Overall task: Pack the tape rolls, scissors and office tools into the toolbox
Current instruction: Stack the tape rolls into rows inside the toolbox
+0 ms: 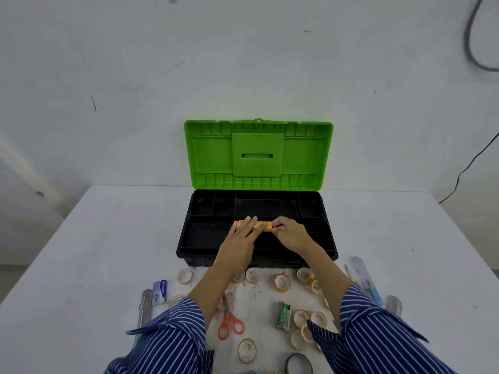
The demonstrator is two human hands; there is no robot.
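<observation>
Striped sleeves (172,336) sit closest, both reaching into the toolbox (189,249). Row of tape rolls (263,225) lies side by side in the front tray compartment, left hand (239,240) flat across them with straight fingers, right hand (290,234) pinching the row's right end. Let go unevenly and I reckon the rolls tip or scatter. Scissors (229,321) and loose tape rings (247,349) wait on the table (81,252).
</observation>
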